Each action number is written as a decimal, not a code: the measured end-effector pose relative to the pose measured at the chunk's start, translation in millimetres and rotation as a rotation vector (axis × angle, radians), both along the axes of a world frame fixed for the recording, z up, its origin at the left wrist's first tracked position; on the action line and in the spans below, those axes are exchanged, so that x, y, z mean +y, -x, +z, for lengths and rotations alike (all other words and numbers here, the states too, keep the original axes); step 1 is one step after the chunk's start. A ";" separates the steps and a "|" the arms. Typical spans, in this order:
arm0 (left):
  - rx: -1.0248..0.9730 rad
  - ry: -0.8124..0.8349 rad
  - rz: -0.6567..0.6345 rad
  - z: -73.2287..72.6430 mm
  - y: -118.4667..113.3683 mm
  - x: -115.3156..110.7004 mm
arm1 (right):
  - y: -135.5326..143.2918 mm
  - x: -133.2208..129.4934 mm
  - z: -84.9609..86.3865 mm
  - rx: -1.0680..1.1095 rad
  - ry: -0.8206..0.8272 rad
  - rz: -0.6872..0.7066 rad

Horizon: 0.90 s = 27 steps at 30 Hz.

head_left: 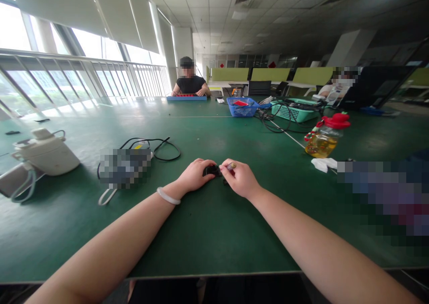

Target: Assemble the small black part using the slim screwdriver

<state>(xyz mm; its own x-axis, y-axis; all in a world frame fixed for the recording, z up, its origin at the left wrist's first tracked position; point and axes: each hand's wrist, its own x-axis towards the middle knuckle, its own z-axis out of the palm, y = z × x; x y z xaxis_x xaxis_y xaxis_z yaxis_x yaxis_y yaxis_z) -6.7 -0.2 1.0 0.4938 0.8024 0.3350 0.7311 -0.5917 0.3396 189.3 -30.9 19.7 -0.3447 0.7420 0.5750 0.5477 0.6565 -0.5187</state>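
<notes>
L hand (197,174) half-curled, gripping 1 blk object (211,170); R hand (240,178) pinching 1 pen-like tool (231,165); 2 baskets (243,111) nr green tabletop's (214,232) far edge.

The black thing (212,170) is small and sits low. Part of it is covered, so I can't see its whole shape. The stick (230,166) is just right of the black thing. It is brown with a round tan end, and it leans with that end pointing away from the black thing. Its other end is hidden. A little dark bit (225,182) is near the black thing, below and to the right, too small to make out.
</notes>
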 end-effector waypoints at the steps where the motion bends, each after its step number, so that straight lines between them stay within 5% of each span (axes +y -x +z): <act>1: -0.003 -0.002 -0.007 -0.1 0.0 0.3 | 1.3 -2.0 1.2 -0.052 -0.022 0.009; 8: -0.020 0.009 0.006 0.5 -0.1 1.0 | 6.9 -6.0 3.7 -0.149 -0.039 0.038; 19: -0.001 0.042 0.032 0.2 1.2 2.2 | -9.6 24.3 -13.0 0.476 0.281 -0.136; 27: -0.007 0.034 0.027 -0.1 1.5 2.5 | -4.0 17.9 -11.7 0.209 0.174 -0.092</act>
